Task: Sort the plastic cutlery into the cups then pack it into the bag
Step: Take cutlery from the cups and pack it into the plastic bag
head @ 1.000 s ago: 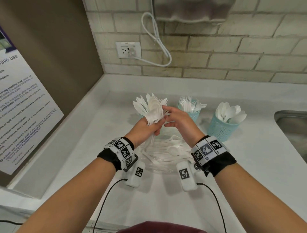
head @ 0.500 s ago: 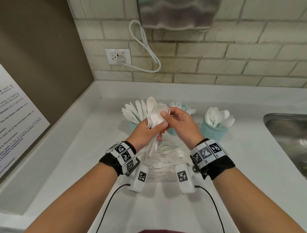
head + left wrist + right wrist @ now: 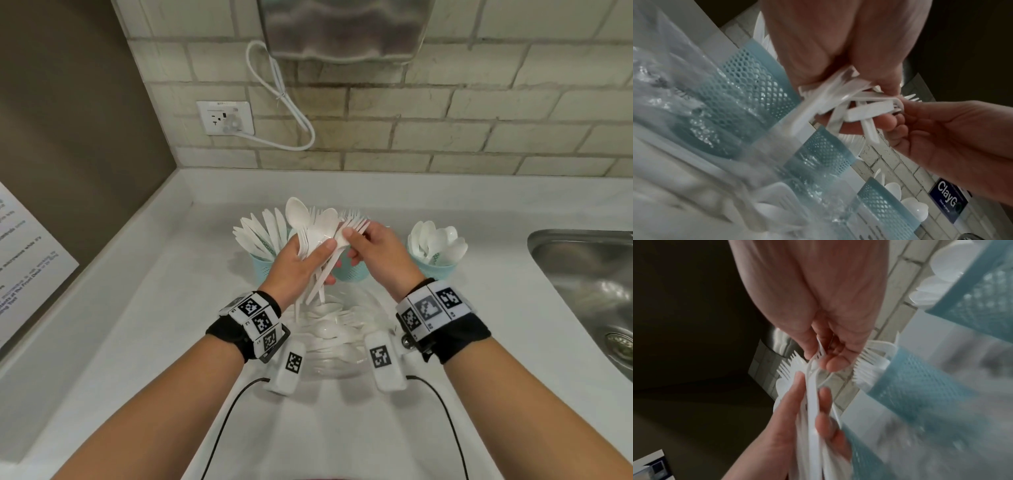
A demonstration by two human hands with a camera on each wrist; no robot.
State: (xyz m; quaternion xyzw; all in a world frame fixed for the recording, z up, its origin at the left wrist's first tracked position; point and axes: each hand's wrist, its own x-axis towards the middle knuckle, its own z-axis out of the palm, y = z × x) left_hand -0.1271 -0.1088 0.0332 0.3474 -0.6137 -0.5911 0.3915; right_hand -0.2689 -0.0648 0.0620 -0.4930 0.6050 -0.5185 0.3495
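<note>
My left hand (image 3: 301, 260) grips a mixed bunch of white plastic cutlery (image 3: 317, 233), heads up, above a clear bowl (image 3: 346, 363) that holds more loose cutlery. My right hand (image 3: 370, 246) pinches a fork (image 3: 352, 224) at the right edge of that bunch. Three teal mesh cups stand behind the hands: the left cup (image 3: 262, 269) holds knives, the middle cup (image 3: 352, 272) holds forks and is partly hidden, the right cup (image 3: 440, 269) holds spoons. In the right wrist view my fingers (image 3: 835, 365) close on fork tines. The left wrist view shows the handles (image 3: 855, 107) crossed in my grip.
A steel sink (image 3: 589, 284) lies at the right of the white counter (image 3: 154, 308). A wall socket (image 3: 226, 118) with a white cord and a steel dispenser (image 3: 342, 31) sit on the brick wall behind. A notice (image 3: 27, 260) hangs at the left.
The right hand's pinch has shifted to a fork at the bunch's right edge, and the forks now fan out from the spoons. The head view has tilted, so everything sits lower in frame.
</note>
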